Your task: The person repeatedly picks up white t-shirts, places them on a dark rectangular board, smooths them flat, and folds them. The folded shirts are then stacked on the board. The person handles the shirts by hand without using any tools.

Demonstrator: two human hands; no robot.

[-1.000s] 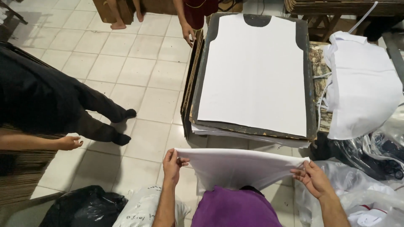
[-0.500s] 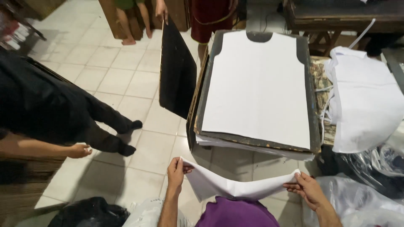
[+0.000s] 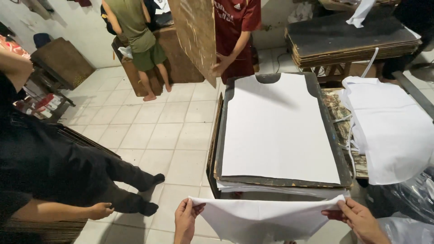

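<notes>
My left hand point(image 3: 186, 218) pinches the left corner of a white cloth point(image 3: 262, 217) and my right hand point(image 3: 359, 219) pinches its right corner, so the cloth hangs stretched between them at the bottom of the view. Just beyond lies a white shirt point(image 3: 275, 129) spread flat on a dark board point(image 3: 316, 90) that tops a stack of boards. At the far end a person in a red shirt point(image 3: 237, 27) holds a brown board point(image 3: 196, 34) upright.
A pile of white cloth point(image 3: 391, 129) lies to the right, beside clear plastic bags point(image 3: 407, 203). A person in black point(image 3: 49, 167) stands at left on the tiled floor point(image 3: 153, 131). Another person in green point(image 3: 138, 40) stands behind, near stacked boards point(image 3: 357, 38).
The view has tilted up. The cloth between my hands is now pulled straighter and wider. The person at the far end has lifted the board upright and away from the stack.
</notes>
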